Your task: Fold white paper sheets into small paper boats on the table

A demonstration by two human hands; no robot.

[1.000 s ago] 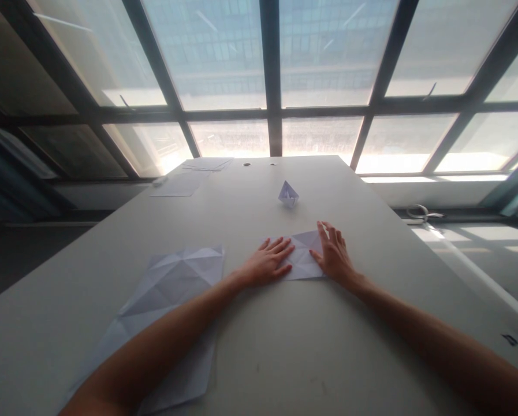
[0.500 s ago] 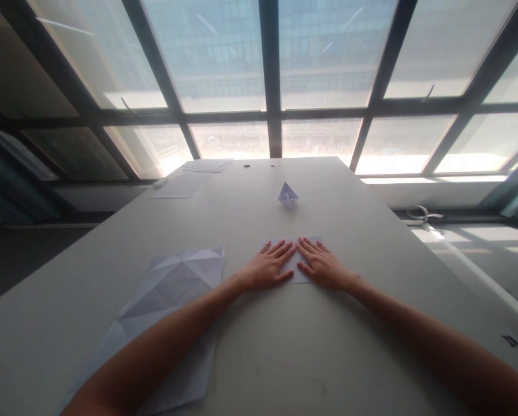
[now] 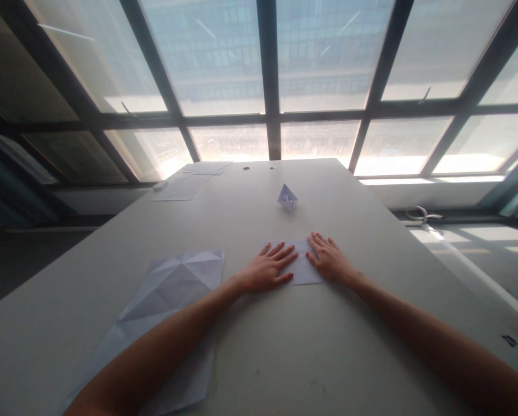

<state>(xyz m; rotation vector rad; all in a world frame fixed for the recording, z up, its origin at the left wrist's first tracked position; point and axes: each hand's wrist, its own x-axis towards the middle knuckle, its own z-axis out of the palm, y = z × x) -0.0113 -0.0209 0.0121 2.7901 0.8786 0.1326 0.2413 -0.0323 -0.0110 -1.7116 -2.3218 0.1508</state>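
Observation:
A small white sheet of paper [image 3: 304,273] lies flat on the table in front of me. Across its left part rests my left hand [image 3: 269,268], palm down with the fingers spread. My right hand [image 3: 330,260] lies on its right edge, also palm down, the fingers stretched forward and slightly apart. Between the two hands the middle of the paper shows. Beyond them stands a folded paper boat [image 3: 287,197]. Left of my left hand is a larger creased sheet of paper [image 3: 172,286], partly hidden under my left forearm.
The white table [image 3: 259,346] reaches away toward large windows. At its far left lie several flat paper sheets [image 3: 183,188]. Two small round holes sit near the far edge. On the right, beyond the table, a coiled pale cable [image 3: 417,214] lies near the window base.
My right hand has slid to the right across the small sheet, widening the gap between my hands. The left hand stays nearly in place.

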